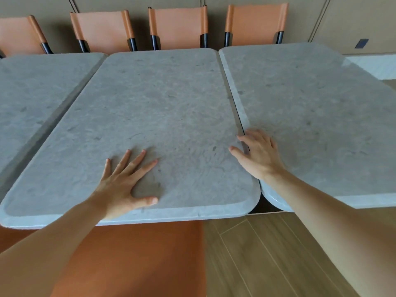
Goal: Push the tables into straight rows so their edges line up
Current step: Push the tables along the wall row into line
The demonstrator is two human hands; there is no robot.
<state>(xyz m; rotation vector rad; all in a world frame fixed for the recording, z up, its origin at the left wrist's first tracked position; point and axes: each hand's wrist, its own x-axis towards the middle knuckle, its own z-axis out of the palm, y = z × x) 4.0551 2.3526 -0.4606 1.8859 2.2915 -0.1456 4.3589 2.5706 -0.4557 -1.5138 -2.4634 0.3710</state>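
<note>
Three grey stone-topped tables stand side by side. My left hand (123, 183) lies flat with spread fingers on the near part of the middle table (154, 108). My right hand (258, 153) rests on the left edge of the right table (310, 116), its fingers reaching across the thin seam onto the middle table. The two tops almost touch, and the middle table's near edge sits a little closer to me than the right table's. A wider dark gap separates the middle table from the left table (36, 88).
Several orange chairs (177, 24) with black legs line the far side against a beige wall. An orange seat (137, 258) is tucked under the middle table's near edge. Wooden floor (267, 254) shows at the lower right.
</note>
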